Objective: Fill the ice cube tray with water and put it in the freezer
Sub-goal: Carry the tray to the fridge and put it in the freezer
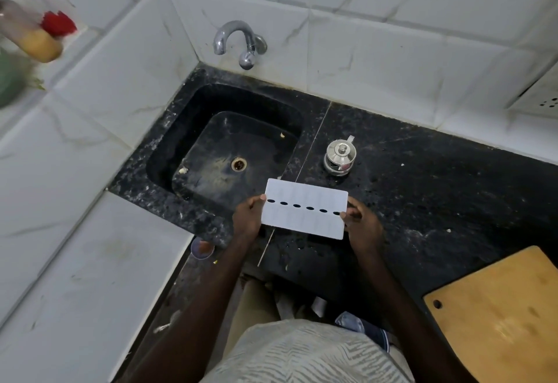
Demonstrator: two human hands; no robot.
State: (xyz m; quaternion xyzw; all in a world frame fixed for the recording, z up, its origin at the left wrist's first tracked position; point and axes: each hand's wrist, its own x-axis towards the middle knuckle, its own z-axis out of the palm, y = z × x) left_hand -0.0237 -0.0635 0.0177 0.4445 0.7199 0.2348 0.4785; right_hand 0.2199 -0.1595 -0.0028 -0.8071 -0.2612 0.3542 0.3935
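A white rectangular ice cube tray with a row of dark oval slots along its middle is held level over the front right corner of the black sink. My left hand grips its left short edge. My right hand grips its right short edge. A chrome tap curves out of the tiled wall behind the sink, well beyond the tray; no water runs from it. The basin looks dry, with a round drain in the middle.
A small lidded steel pot stands on the black granite counter just right of the sink. A wooden cutting board lies at the near right. White tiled walls enclose the corner; a ledge at far left holds blurred jars.
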